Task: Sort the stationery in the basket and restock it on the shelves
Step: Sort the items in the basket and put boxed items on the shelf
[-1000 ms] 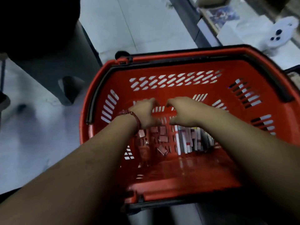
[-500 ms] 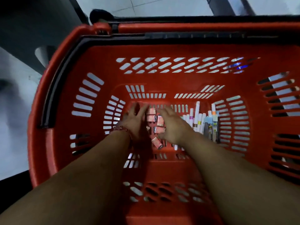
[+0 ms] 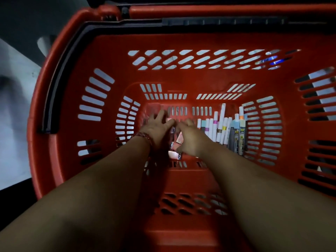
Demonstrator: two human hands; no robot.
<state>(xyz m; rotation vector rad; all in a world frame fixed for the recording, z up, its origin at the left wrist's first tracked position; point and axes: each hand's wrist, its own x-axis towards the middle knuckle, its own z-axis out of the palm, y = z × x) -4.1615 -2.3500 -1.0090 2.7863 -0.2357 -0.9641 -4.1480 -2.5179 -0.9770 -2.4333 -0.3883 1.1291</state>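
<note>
As left hand (image 3: 156, 130) and right hand (image 3: 190, 139) cover packets (image 3: 180, 138), both lie abreast — palm-down.

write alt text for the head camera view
The left hand and right hand meet over small pink packets at the bottom of a red slotted basket. White markers with coloured bands and flat packs lie to their right.

I'm seeing both hands low inside the red basket (image 3: 72, 91). The left hand (image 3: 157, 129) is lying with fingers spread on the pink boxes (image 3: 180, 139). The right hand (image 3: 191, 138) is touching them too, grip unclear. Markers (image 3: 221, 128) are lying just right of it.
</note>
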